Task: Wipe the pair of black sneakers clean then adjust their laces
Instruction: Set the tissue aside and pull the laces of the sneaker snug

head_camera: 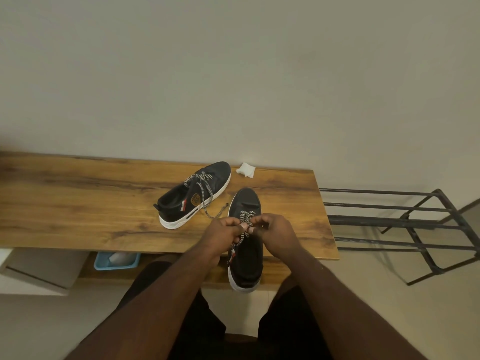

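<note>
Both hands work the near shoe (pixel 246 258), which hangs partly off the table (pixel 78 203) edge: the left hand (pixel 224 233) and right hand (pixel 276 231) each pinch its speckled lace (pixel 245 220). Wiping looks finished, lacing underway. Just beyond the left hand, the second shoe (pixel 192 196) lies black with a white sole, its laces loose, likely still to adjust. Farther off sits a crumpled white wipe (pixel 245 169).

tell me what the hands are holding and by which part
Both the left hand and the right hand pinch the black-and-white woven lace of the near black sneaker, above its tongue.
</note>
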